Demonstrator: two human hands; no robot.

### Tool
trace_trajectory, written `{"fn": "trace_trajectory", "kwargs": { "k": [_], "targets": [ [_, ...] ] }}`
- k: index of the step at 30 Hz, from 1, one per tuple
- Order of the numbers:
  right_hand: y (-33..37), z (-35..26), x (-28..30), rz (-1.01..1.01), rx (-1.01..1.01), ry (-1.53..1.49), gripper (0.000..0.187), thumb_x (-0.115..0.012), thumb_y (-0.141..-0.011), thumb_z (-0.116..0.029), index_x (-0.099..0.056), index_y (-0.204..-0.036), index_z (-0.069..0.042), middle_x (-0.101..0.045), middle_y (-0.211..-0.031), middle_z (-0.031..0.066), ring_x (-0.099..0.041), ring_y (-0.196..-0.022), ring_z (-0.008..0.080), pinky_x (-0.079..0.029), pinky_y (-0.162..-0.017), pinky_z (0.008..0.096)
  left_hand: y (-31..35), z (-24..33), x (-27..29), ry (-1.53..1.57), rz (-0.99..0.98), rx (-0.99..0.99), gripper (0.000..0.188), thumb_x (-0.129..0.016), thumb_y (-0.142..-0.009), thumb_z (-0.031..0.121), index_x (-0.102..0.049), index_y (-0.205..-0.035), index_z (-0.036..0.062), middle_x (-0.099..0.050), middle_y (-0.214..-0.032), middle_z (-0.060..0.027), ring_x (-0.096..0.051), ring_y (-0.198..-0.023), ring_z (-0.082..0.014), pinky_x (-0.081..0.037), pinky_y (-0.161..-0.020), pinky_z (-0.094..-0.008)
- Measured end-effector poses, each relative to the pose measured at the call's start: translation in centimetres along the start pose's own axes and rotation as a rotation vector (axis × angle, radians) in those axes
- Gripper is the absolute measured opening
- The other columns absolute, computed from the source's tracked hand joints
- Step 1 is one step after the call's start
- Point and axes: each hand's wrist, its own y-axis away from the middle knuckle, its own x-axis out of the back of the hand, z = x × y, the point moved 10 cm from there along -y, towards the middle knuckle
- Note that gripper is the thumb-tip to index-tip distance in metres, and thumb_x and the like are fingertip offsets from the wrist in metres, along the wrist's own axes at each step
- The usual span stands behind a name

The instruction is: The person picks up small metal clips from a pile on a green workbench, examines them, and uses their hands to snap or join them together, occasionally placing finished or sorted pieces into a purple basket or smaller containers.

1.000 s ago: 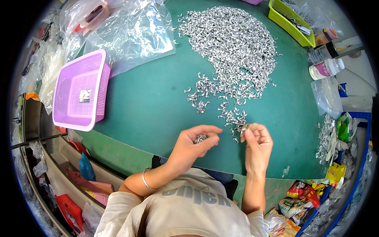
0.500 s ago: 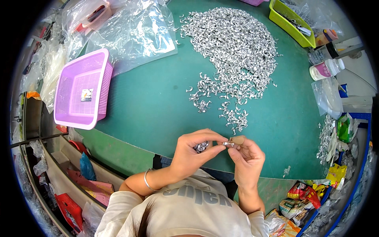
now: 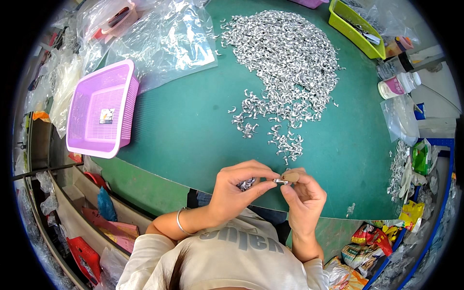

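**Found: small metal piece [image 3: 280, 181] brought between both hands at 4 o'clock**

Compared with one second ago: noted withdrawal of the right hand [image 3: 306, 199] from the near spur [image 3: 285, 144] of curved metal pieces, back to 4 o'clock and close against the left hand [image 3: 228, 189], just below centre at 6 o'clock. Compared with half a second ago: noted only a slight lowering of the tan finger cover [image 3: 291, 177], worn on a right fingertip, toward the small piece.

Observed on the left hand: a narrow pinch of thumb and forefinger on the near end of the piece, plus a clump of pieces [image 3: 247, 183] kept in the curl of the palm. Observed on the right hand: narrowed fingers, with the cover at the far end of the piece. Cannot tell a firm grip from a mere touch there.

Judged as a change from gathering to close fingertip work, on one piece alone, with the clump held in reserve.

Located the main heap [image 3: 287, 53] at 1 o'clock on the green table [image 3: 179, 125], joined to the spur and well apart from the hands. Recorded no shift in the heap. Recorded likewise, in unchanged places: purple basket [image 3: 87, 106] between 9 and 10 o'clock, clear plastic sheet [image 3: 166, 55] at 11, yellow-green tray [image 3: 358, 42] between 1 and 2.
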Motion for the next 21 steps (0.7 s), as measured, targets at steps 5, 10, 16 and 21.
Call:
{"fn": "trace_trajectory", "kwargs": {
  "k": [5, 10, 16, 21],
  "targets": [
    [0.5, 1.4, 3.9, 0.145, -0.108, -0.016, 0.018, -0.056, -0.075, 0.013, -0.055, -0.092, 0.006, -0.061, -0.090, 0.0122, -0.054, -0.080, 0.0142, -0.041, -0.071, 0.0245, -0.6, -1.0, -0.2, -0.079, 0.019, 0.123, 0.015, -0.064, -0.073, 0.000, -0.064, -0.088, -0.0023, -0.060, -0.081, -0.0071, -0.052, -0.071, -0.0110, -0.042, -0.062, -0.0220],
    [2.2, -1.2, 15.5, 0.543, 0.011, 0.025, 0.011, -0.057, -0.080, 0.002, -0.058, -0.090, 0.002, -0.061, -0.085, 0.0074, -0.057, -0.081, 0.0117, -0.044, -0.077, 0.0241, -0.6, -2.9, 0.2, -0.044, 0.091, 0.203, 0.009, -0.061, -0.075, 0.000, -0.063, -0.083, -0.0040, -0.057, -0.076, -0.0033, -0.044, -0.058, -0.0043, -0.033, -0.047, -0.0160],
    [7.7, -4.1, 33.0, 1.019, 0.155, 0.403, 0.014, -0.061, -0.079, -0.005, -0.060, -0.091, 0.001, -0.061, -0.082, 0.0024, -0.056, -0.077, 0.0083, -0.042, -0.072, 0.0203, -0.7, -4.9, -0.2, -0.068, 0.121, 0.268, 0.011, -0.060, -0.079, 0.006, -0.064, -0.086, -0.0022, -0.053, -0.062, -0.0004, -0.038, -0.047, -0.0016, -0.026, -0.040, -0.0156],
    [10.5, -5.8, 41.8, 1.202, 0.202, 0.634, 0.012, -0.063, -0.077, -0.007, -0.062, -0.086, 0.001, -0.059, -0.072, -0.0005, -0.049, -0.063, 0.0046, -0.040, -0.059, 0.0188, -1.2, -6.4, -1.2, -0.118, 0.101, 0.306, 0.011, -0.059, -0.081, 0.007, -0.064, -0.085, -0.0013, -0.049, -0.057, 0.0022, -0.037, -0.045, -0.0011, -0.024, -0.039, -0.0153]
  ]
}}
